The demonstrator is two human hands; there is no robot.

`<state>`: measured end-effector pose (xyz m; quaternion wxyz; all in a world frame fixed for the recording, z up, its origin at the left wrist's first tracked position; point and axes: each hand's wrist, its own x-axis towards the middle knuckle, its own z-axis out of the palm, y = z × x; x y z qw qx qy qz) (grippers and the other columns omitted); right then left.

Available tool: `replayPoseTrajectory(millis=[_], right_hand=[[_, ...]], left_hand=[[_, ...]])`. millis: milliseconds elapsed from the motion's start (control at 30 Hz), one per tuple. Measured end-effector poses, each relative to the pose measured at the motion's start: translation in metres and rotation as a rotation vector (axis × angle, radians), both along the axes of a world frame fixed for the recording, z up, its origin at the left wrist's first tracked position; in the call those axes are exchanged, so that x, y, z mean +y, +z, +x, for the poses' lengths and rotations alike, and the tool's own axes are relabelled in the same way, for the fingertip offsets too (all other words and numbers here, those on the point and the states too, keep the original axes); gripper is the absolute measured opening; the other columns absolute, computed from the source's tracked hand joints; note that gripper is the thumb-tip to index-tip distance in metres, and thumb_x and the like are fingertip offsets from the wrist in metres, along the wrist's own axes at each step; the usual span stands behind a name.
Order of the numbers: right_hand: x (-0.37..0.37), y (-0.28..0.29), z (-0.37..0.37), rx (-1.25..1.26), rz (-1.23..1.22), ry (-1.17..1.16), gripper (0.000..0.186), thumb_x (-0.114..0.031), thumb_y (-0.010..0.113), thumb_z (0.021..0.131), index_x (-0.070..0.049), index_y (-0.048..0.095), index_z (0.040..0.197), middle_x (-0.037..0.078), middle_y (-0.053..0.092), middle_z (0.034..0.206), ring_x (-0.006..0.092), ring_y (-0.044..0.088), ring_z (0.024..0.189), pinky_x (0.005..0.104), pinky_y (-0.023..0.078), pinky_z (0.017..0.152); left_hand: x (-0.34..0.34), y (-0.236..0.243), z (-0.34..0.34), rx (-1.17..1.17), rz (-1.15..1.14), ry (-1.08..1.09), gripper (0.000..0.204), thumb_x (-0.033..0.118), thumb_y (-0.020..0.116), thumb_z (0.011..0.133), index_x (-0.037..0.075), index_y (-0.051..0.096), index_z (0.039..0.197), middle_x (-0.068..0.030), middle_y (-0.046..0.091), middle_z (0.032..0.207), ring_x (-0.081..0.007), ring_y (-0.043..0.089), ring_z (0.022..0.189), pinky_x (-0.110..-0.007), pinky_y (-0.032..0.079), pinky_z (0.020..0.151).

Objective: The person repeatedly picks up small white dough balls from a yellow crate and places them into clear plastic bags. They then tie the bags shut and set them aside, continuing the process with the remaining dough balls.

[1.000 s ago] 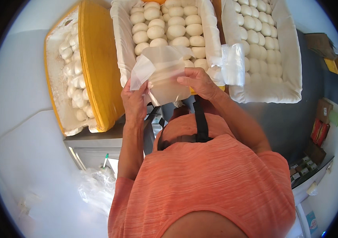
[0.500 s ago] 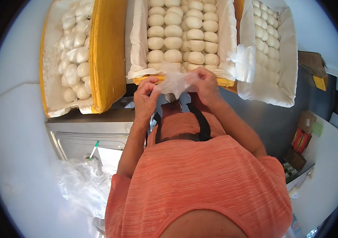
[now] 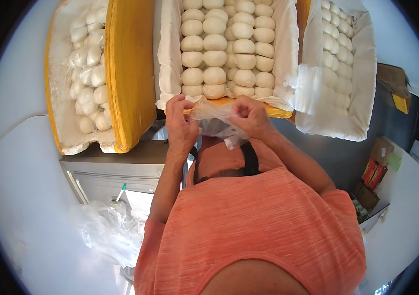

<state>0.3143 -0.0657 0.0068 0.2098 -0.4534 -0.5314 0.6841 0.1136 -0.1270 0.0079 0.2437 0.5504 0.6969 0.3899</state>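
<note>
Between my two hands stretches a thin clear plastic bag (image 3: 213, 123), spread wider at its mouth. My left hand (image 3: 181, 127) pinches its left edge, and my right hand (image 3: 254, 119) grips the other edge with thumb and fingers. Both hands are just in front of the middle box, whose yellow front edge (image 3: 276, 111) shows behind them. Rows of smooth white buns (image 3: 214, 60) fill that box, on a white cloth lining (image 3: 168, 73) folded over the sides.
At left, a yellow foam box (image 3: 132, 88) holds buns in clear bags (image 3: 87, 98). A cloth-lined box (image 3: 359, 83) of buns stands at right, with clear bags (image 3: 307, 87) over its near-left rim. Loose plastic (image 3: 113, 231) lies lower left, by a green-tipped pen (image 3: 120, 192).
The crumpled plastic bag has been drawn open and hangs lower and nearer my body. My hands keep hold of it. The whole view has shifted slightly.
</note>
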Motion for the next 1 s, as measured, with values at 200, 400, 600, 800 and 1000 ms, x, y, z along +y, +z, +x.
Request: replayPoseTrajectory(millis=[200,400,600,800,1000], right_hand=[[0.105,-0.1,0.004,-0.316,0.518,0.216,0.041,-0.032,0.068,0.083,-0.007,0.06,0.113,0.015,0.06,0.11,0.0228,0.059,0.097,0.032,0.049,0.08],[0.171,-0.181,-0.083,-0.804,1.011,0.449,0.072,-0.047,0.074,0.07,-0.018,0.047,0.129,0.016,0.032,0.141,0.0326,0.031,0.131,0.0602,0.036,0.092],[0.159,-0.232,-0.063,-0.715,1.085,0.394,0.08,-0.048,0.078,0.064,-0.02,0.045,0.131,0.014,0.031,0.141,0.0319,0.027,0.133,0.0544,0.037,0.085],[0.161,-0.209,-0.066,-0.736,0.979,0.424,0.079,-0.043,0.082,0.056,-0.02,0.049,0.125,0.013,0.037,0.13,0.0329,0.035,0.123,0.0487,0.046,0.078],[0.192,-0.225,-0.075,-0.584,0.911,0.554,0.069,-0.021,0.08,0.058,-0.017,0.052,0.12,0.02,0.034,0.129,0.0394,0.036,0.12,0.0456,0.051,0.084]], left_hand=[[0.013,0.006,-0.008,-0.001,-0.174,0.103,0.015,-0.006,0.064,0.072,0.004,0.061,0.083,-0.0085,0.055,0.088,-0.0166,0.054,0.068,-0.026,0.045,0.053],[0.011,0.005,0.005,-0.246,-0.418,0.2,0.011,0.004,0.072,0.078,0.001,0.064,0.084,0.0024,0.057,0.072,-0.0034,0.047,0.06,-0.019,0.04,0.057],[0.007,-0.012,0.002,-0.46,-0.455,0.343,0.012,0.007,0.072,0.079,0.0,0.065,0.084,-0.0003,0.062,0.073,-0.0053,0.053,0.062,-0.02,0.045,0.059],[0.018,-0.007,-0.005,-0.666,-0.379,0.407,0.011,0.006,0.069,0.083,0.0,0.062,0.088,0.0003,0.061,0.073,-0.0046,0.054,0.064,-0.019,0.044,0.061],[0.015,-0.003,-0.01,-0.74,-0.35,0.469,0.01,0.003,0.069,0.083,0.0,0.061,0.088,0.0002,0.06,0.074,-0.0052,0.055,0.067,-0.018,0.044,0.063]])
